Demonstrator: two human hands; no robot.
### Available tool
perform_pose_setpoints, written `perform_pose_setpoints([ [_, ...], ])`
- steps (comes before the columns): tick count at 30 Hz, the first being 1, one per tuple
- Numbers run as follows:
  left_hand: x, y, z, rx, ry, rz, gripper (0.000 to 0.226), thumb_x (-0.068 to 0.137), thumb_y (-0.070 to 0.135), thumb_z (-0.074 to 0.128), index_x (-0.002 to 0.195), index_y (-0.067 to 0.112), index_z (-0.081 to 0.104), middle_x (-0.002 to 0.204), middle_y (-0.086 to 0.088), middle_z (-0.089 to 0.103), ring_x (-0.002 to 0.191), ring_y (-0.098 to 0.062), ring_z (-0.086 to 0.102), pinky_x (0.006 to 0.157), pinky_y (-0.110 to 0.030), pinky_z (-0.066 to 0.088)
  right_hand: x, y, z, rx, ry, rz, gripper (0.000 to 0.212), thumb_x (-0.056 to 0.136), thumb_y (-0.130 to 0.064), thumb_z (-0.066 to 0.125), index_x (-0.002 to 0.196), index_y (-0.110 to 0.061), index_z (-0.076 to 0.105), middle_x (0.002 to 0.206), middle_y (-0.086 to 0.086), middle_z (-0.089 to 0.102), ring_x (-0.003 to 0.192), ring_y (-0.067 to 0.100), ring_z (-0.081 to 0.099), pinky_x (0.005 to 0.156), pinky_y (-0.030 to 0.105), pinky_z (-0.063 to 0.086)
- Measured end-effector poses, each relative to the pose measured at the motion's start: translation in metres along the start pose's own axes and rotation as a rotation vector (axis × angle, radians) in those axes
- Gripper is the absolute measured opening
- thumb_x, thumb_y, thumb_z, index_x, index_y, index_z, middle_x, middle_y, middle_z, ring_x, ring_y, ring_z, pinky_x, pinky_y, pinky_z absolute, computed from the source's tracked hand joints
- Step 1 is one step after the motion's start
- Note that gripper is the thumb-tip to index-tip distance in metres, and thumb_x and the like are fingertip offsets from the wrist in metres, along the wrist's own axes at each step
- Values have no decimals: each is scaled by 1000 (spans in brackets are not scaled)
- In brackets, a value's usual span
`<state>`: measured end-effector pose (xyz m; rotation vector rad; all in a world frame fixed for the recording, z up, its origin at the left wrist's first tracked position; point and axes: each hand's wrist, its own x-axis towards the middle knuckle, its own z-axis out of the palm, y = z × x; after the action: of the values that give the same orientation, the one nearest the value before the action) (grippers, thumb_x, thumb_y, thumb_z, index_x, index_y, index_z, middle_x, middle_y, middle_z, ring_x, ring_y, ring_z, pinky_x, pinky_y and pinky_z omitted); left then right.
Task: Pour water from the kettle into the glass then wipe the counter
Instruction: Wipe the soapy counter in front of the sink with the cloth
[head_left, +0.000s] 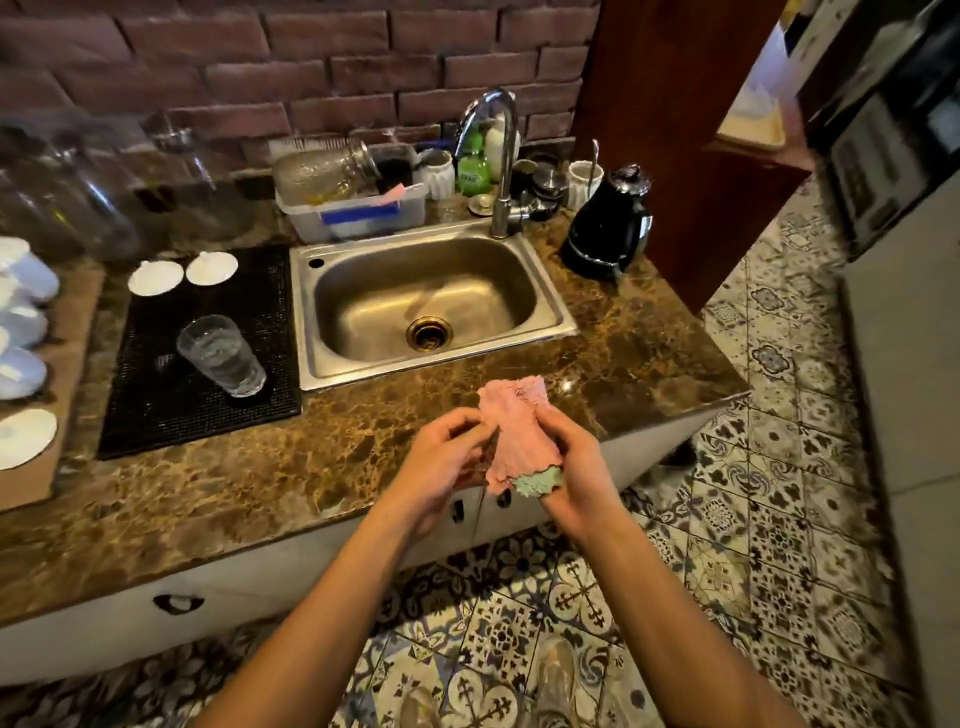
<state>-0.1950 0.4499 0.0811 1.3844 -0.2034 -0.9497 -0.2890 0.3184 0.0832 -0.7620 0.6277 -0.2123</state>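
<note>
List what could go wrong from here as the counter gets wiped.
1. The glass holds water and stands on the black mat near the counter; a wide sweep of the cloth could tip it.
2. The left hand and right hand hold the cloth bunched, so it may smear rather than wipe.

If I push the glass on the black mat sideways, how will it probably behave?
The glass looks tall, narrow and nearly full of water, so it would probably tip or spill rather than slide. The black mat looks textured, likely gripping its base. Being glass, it is probably fragile.
</note>
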Motion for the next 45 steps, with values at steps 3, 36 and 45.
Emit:
perform_pose_setpoints([
  [3,9,2,31,-48,11,-28,13,98,25,66,94,26,78,89,-1,79,77,-12,75,61,-27,58,1,-24,-27,-91,-25,-49,35,106,-17,46,122,1,71,118,25,71,104,31,71,90,42,59],
  [36,210,-29,161,-133,296,-252,10,97,12,67,98,11,77,79,-5,78,70,-12,75,61,-29,58,159,-148,-181,-408,119,194,20,102,-9,58,106,-13,77,98,10,80,86,20,75,73,31,61],
  [45,270,-39,102,-152,592,-426,10,94,4,69,102,1,74,58,-6,69,43,-14,56,47,-26,45,266,-100,-155,-607,298,374,13,92,-10,73,80,-15,77,82,7,77,75,21,67,61,31,53],
])
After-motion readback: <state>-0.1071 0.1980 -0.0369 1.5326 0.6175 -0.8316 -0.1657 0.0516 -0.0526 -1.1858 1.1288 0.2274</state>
